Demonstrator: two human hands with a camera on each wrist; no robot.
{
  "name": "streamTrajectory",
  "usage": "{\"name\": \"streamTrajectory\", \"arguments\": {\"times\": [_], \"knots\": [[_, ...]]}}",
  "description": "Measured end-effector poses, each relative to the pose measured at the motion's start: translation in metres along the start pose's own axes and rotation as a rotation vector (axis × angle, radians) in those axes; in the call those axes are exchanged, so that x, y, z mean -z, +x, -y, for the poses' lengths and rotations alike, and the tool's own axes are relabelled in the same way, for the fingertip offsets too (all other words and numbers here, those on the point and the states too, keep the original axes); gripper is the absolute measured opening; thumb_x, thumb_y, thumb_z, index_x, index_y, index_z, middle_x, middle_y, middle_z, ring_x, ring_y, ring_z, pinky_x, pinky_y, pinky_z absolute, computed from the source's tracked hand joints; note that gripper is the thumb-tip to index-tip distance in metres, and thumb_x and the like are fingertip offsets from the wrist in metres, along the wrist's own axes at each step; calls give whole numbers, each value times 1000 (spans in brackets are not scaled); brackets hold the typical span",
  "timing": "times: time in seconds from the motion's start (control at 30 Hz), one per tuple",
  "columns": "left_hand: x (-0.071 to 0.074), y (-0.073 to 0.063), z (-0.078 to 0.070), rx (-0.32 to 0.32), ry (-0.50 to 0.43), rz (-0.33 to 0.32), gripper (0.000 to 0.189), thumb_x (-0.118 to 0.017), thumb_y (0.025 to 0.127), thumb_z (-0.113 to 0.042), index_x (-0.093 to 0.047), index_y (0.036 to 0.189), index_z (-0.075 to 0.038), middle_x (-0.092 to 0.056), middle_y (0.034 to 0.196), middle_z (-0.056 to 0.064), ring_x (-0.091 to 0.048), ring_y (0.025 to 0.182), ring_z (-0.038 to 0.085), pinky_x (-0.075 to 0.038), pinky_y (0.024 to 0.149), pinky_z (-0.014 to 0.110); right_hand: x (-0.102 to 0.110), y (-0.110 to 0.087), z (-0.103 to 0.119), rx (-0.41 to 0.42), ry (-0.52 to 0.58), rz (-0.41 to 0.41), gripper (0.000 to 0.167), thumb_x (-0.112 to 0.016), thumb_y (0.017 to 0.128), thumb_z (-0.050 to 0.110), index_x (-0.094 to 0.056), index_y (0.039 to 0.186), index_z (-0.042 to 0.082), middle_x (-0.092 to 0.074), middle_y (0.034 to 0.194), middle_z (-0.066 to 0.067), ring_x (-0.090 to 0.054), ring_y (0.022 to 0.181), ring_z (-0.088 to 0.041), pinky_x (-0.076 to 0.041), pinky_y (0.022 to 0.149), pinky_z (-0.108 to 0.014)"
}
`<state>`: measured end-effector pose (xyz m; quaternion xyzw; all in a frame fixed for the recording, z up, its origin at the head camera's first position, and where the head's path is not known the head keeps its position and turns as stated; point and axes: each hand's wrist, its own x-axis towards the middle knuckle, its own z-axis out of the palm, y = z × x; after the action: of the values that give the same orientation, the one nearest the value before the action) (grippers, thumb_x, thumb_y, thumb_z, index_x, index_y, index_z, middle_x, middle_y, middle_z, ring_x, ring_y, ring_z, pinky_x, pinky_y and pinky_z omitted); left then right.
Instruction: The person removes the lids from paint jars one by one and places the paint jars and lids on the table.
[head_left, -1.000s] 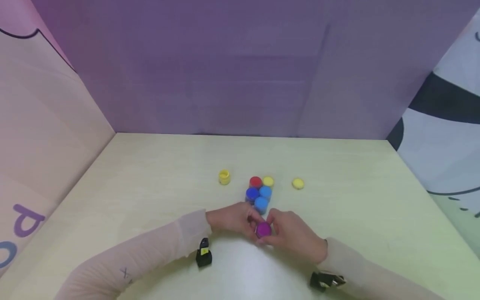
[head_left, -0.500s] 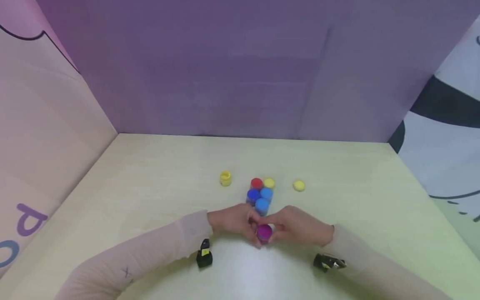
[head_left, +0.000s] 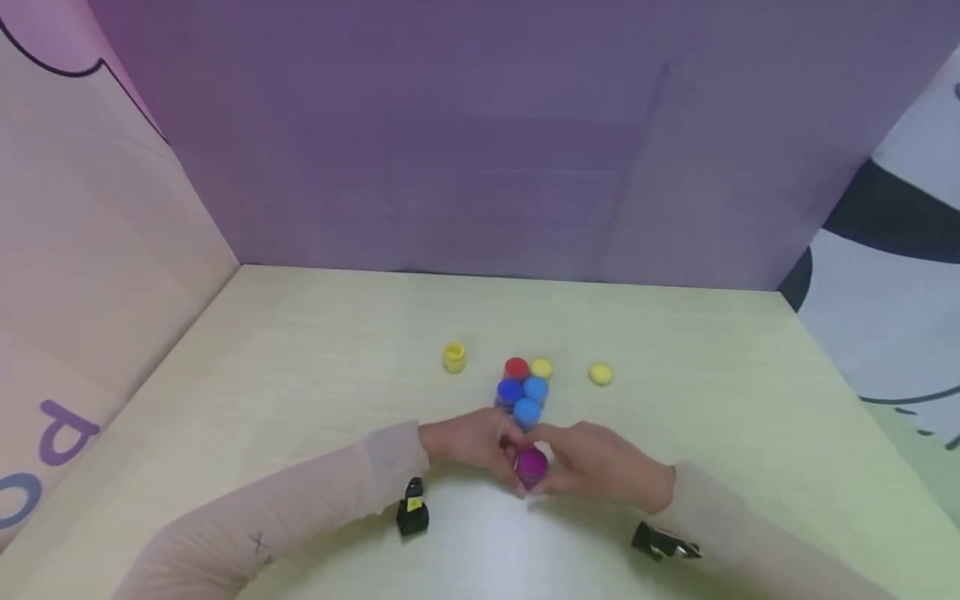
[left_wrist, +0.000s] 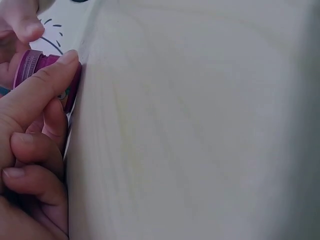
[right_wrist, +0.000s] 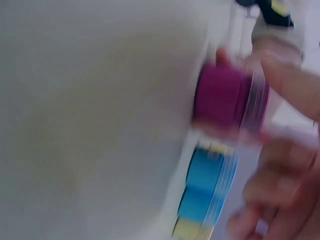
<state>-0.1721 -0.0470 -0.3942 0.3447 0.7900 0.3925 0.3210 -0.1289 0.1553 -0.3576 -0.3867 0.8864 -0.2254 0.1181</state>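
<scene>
A small purple jar (head_left: 532, 467) with a ridged lid (left_wrist: 29, 67) stands upright between the two hands at the front of the table. My left hand (head_left: 480, 442) grips its body from the left, a finger lying along the side in the left wrist view. From the right, my right hand (head_left: 603, 462) curls its thumb and forefinger around the lid. In the left wrist view a gap shows between the right thumb's tip and the lid. Motion blurs the lid and right fingers (right_wrist: 295, 85) in the right wrist view.
Just beyond the hands stand two light blue jars (head_left: 527, 412), a dark blue jar (head_left: 510, 392), a red jar (head_left: 517, 367) and a yellow jar (head_left: 541, 367), closely grouped. An open yellow jar (head_left: 454, 358) is left of them; a yellow lid (head_left: 601, 373) lies right.
My right thumb and forefinger have shifted around the lid, spreading and closing in again, with the wrist slightly farther right. My left hand keeps its hold on the jar.
</scene>
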Motion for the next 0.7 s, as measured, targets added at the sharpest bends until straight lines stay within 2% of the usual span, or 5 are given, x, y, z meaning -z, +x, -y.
{"name": "streamTrajectory", "arguments": {"times": [0.13, 0.23, 0.33, 0.6, 0.7], "knots": [[2, 1, 0, -12, -15, 2, 30, -82, 70, -9, -74, 98, -15, -58, 60, -3, -46, 57, 4, -37, 55, 17, -6, -2, 11, -111, -119, -80, 42, -70, 78, 50, -56, 92, 13, -33, 52, 14, -28, 45, 2, -28, 43, -17], [2, 2, 0, 1, -32, 4, 31, -81, 71, -7, -74, 100, -16, -59, 61, -2, -47, 57, 5, -38, 54, 17, -9, -1, 16, -135, -225, -117, 42, -65, 79, 56, -51, 79, 16, -31, 51, 13, -25, 45, 0, -24, 44, -18], [1, 1, 0, 20, -30, -5, 31, -79, 71, -4, -74, 100, -16, -59, 61, -2, -48, 56, 5, -38, 53, 17, -12, 1, 19, -151, -287, -139, 43, -64, 81, 56, -48, 73, 17, -31, 51, 12, -24, 45, -1, -21, 44, -19], [1, 2, 0, -5, -33, 1, 28, -79, 73, -7, -74, 100, -15, -60, 60, -2, -48, 55, 5, -37, 53, 16, -14, 4, 24, -230, -215, -148, 37, -71, 80, 44, -49, 73, 14, -36, 52, 9, -31, 45, -3, -26, 42, -18], [0, 2, 0, -5, -51, 1, 27, -80, 73, -7, -74, 98, -16, -60, 61, 0, -48, 55, 7, -37, 53, 17, -14, 3, 20, -192, -188, -154, 34, -72, 80, 40, -51, 74, 14, -38, 53, 10, -33, 47, -2, -30, 44, -17]]}}
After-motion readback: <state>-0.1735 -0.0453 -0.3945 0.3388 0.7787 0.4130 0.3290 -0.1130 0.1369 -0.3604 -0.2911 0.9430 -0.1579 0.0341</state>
